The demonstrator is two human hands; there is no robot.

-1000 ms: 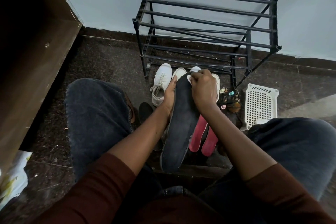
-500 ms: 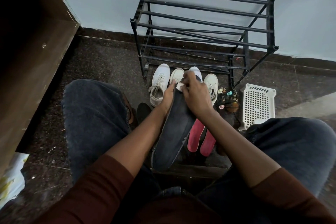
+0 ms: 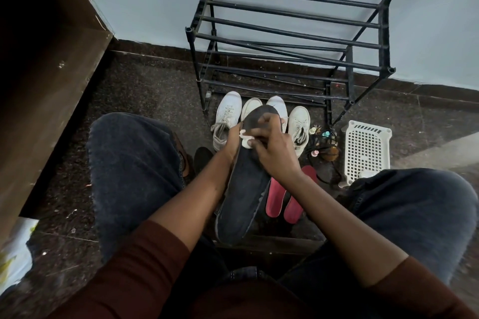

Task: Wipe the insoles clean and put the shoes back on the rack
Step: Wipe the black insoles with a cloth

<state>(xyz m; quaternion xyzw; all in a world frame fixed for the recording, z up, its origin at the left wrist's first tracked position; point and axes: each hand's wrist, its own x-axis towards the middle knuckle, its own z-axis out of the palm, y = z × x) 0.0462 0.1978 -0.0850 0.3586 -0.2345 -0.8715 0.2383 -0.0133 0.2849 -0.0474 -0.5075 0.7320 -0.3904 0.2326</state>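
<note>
Pinching a small white wad (image 3: 245,140), the fingers (image 3: 260,134) of the right hand (image 3: 277,149) are curled and pressed together, and the wad is held against the upper face of a dark insole (image 3: 242,189) near its toe end. The insole's left edge is gripped by the left hand (image 3: 233,141) – its thumb is laid on the front, while the lie of the other fingers behind the insole cannot be told. The insole is held tilted between two knees clad in dark jeans, heel end low and toe end raised toward the wall. Just to its right, two red insoles (image 3: 285,202) are laid side by side on the floor (image 3: 145,90), partly covered by the right wrist. Beyond the hands, four white shoes (image 3: 226,119) are lined up on the floor just in front of a black rack (image 3: 285,46) set against the pale wall. A tangle of small coloured things (image 3: 324,142) is seen beside the rightmost shoe – and past it a white perforated basket (image 3: 366,153). A brown cabinet (image 3: 39,72) is seen at the far left.
</note>
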